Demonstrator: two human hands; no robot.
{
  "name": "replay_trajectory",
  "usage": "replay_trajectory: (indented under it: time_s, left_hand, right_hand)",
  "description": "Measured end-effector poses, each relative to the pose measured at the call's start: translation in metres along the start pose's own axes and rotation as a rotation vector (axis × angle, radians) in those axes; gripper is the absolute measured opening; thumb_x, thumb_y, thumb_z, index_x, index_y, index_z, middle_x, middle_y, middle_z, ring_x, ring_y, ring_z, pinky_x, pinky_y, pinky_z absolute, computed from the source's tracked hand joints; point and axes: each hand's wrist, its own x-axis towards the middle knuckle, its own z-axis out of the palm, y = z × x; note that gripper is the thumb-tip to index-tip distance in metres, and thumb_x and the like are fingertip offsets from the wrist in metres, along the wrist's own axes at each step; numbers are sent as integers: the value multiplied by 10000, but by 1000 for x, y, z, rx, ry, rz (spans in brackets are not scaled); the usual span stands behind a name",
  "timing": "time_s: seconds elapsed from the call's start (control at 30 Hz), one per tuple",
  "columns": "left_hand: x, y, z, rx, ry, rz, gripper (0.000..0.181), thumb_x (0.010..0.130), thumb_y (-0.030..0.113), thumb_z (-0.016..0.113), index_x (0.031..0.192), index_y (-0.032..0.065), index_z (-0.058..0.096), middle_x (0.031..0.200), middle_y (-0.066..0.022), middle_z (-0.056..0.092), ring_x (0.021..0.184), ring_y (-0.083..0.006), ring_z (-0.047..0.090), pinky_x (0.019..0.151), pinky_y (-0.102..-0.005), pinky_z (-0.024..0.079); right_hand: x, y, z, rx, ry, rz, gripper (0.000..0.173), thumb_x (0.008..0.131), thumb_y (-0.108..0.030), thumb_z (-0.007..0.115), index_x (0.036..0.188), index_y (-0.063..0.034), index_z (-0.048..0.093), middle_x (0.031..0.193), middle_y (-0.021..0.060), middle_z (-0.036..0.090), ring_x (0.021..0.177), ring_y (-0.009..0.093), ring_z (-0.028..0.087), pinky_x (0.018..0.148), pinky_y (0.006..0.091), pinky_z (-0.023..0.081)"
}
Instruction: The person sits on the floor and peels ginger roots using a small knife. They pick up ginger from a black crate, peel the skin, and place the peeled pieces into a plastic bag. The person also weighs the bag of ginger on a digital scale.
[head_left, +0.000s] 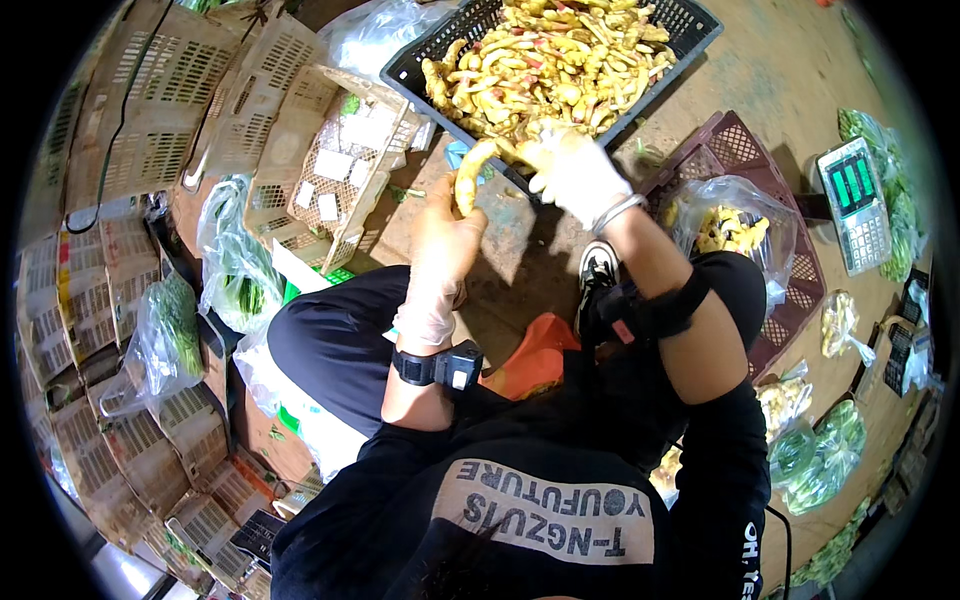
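My left hand (448, 232) holds a knobbly, curved yellow ginger root (469, 176) by its lower end, and a thin pale glove cuff shows at that wrist. My right hand (574, 176), in a white glove, is at the near edge of a black plastic crate (409, 75). Its fingers curl around the other end of the same root, though glare blurs the detail there. The crate is heaped with ginger (555, 67), some pieces tipped pink. Between my legs lies an orange-red plastic bag (536, 360).
To the right, a clear bag of ginger (731, 225) rests in a maroon crate (806, 281), beside a digital scale (855, 206). Left are a beige crate (319, 187) with white paper pieces, stacked crates (165, 97) and bagged greens (244, 262). More bagged vegetables (829, 457) lie at lower right.
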Motion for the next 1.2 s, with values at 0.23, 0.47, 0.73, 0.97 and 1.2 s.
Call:
replay_trajectory:
  time_s: [0.23, 0.47, 0.73, 0.97, 1.2]
  left_hand:
    - [8, -3, -9, -220, -2, 95, 506, 745, 79, 601, 1192, -36, 393, 1056, -82, 525, 940, -134, 501, 820, -238, 400]
    - [14, -12, -10, -676, -215, -37, 481, 703, 8, 604, 1150, -4, 427, 849, -19, 566, 691, -70, 530, 608, -170, 413]
    - [12, -16, -19, -822, -392, -135, 395, 665, -38, 623, 1037, 17, 501, 795, 17, 547, 636, -42, 494, 575, -164, 390]
    - [10, -7, -24, -714, -336, -19, 465, 625, -57, 671, 1041, 20, 478, 813, 22, 535, 678, -41, 486, 613, -170, 401]
    - [8, -9, -13, -614, -165, 32, 434, 680, -6, 688, 1048, -7, 458, 906, -36, 576, 794, -93, 544, 711, -213, 445]
  right_hand:
    - [-14, -27, 11, -264, 212, -206, 225, 787, -216, 517, 853, -1, 506, 669, 174, 575, 588, 297, 569, 573, 371, 466]
    - [-18, -24, 10, -205, -111, -386, 241, 814, -240, 538, 917, -23, 515, 634, 97, 566, 534, 198, 567, 504, 304, 445]
    - [-23, -44, -3, -139, -331, -48, 222, 798, -241, 493, 851, -29, 531, 710, 144, 595, 685, 260, 591, 594, 351, 468]
    - [11, 19, -43, -1077, 505, -1051, 215, 831, -224, 548, 874, -13, 552, 605, 52, 595, 525, 133, 563, 493, 234, 458]
    - [-22, -41, 4, -269, -211, -262, 254, 822, -282, 541, 854, -30, 535, 625, 77, 567, 517, 137, 569, 471, 268, 461]
